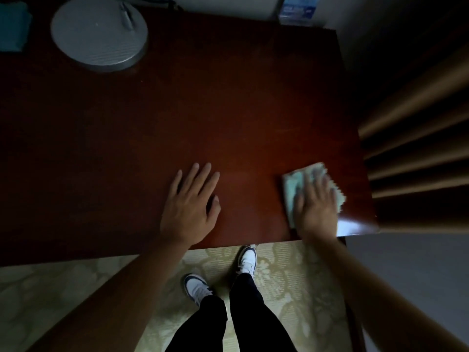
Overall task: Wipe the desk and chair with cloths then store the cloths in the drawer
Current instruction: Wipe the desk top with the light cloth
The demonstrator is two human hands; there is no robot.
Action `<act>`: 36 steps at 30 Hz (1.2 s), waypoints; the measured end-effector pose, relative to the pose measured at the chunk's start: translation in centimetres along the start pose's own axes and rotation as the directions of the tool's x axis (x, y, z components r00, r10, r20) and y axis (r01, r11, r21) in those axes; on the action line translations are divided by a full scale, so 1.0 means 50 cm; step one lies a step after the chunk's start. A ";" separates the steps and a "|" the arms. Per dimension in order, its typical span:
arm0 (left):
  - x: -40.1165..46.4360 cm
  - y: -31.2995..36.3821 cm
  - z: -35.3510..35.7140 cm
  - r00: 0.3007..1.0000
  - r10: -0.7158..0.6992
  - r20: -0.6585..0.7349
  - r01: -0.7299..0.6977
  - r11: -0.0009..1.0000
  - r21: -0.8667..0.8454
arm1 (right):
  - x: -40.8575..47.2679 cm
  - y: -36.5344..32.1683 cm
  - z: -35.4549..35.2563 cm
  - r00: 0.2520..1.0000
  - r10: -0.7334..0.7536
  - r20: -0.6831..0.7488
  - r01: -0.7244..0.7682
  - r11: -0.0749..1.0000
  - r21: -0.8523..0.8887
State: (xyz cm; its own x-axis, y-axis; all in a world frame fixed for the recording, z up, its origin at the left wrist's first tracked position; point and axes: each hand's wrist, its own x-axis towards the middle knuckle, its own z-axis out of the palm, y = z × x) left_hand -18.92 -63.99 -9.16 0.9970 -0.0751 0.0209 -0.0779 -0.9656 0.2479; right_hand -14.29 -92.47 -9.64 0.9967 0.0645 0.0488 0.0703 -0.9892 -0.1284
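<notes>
Bench (pixel 203 110): a dark reddish wooden top filled most of the view; its near edge ran just in front of the person's shoes and its right edge dropped off beside a slatted wooden piece, perhaps the chair, though I could not tell.
Open room: the middle and left of the bench lay bare and wide, good for long strokes; the far left was tighter.
Lamp base (pixel 99 31): a round grey disc stood at the far left, a thing to wipe around.
Second cloth (pixel 12 26): a teal folded piece lay at the far left corner, just beside the lamp base.
Left hand (pixel 190 207): it lay flat on the bench near the front edge, fingers straight and spread, holding nothing, likely bracing.
Right hand (pixel 317 207): it pressed palm-down on the cloth, fingers straight and somewhat blurred.
Cloth (pixel 297 184): pale green, folded, it sat at the near right corner under the right hand, close to both edges.
Handling: the cloth looked soft, light and limp; flat palm pressure should drive it, and a pinch at a folded corner should lift it.
Risk: so near the corner, a stroke outward could carry the cloth off the edge.
</notes>
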 end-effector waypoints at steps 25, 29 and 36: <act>0.003 -0.001 0.002 0.998 0.006 -0.055 -0.009 0.998 -0.055 | 0.176 -0.209 0.032 0.965 -0.260 0.039 0.258 0.964 0.062; 0.004 -0.002 0.000 1.000 0.009 -0.030 -0.010 0.999 -0.035 | 0.005 -0.172 0.002 0.828 -0.541 0.147 0.517 0.838 0.176; 0.004 -0.002 -0.001 0.999 0.001 -0.036 -0.004 0.998 -0.067 | 0.280 -0.111 0.017 0.982 -0.165 0.089 0.153 0.980 0.124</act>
State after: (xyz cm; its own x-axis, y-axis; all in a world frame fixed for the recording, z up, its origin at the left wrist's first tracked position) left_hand -18.74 -63.90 -9.15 0.9962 -0.0674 0.0558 -0.0816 -0.9465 0.3123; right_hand -0.67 -85.99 -9.07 0.9710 0.2382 -0.0192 0.2267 -0.9436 -0.2414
